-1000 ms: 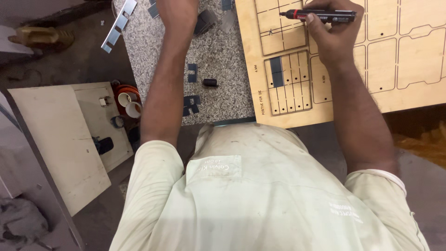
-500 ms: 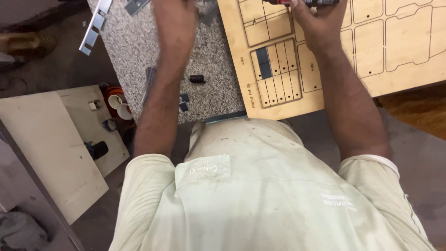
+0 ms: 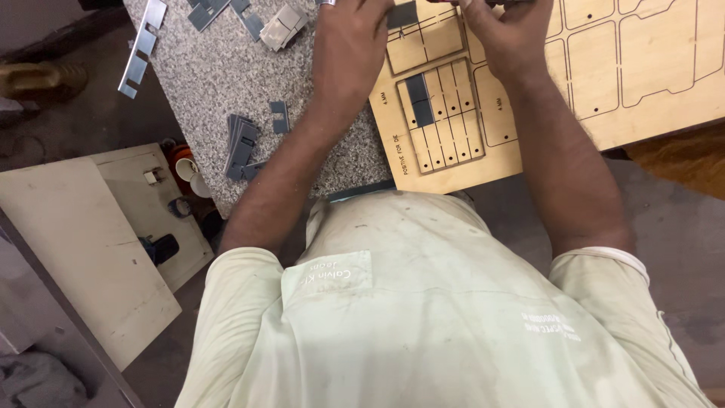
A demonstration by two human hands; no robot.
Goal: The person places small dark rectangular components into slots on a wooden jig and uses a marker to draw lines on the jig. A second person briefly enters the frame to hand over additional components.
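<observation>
Moved closer together since a second ago: left hand [image 3: 349, 47] now off the granite and onto the left edge of the plywood board [image 3: 649, 68], beside right hand [image 3: 507, 34] at top centre of the frame. Fingertips cut off by the top edge, so grip of either hand cannot be told. Dark strip [image 3: 420, 100] set in a slot of the board just below the hands. Grey metal pieces [image 3: 242, 143] left of centre on the granite slab [image 3: 204, 83].
</observation>
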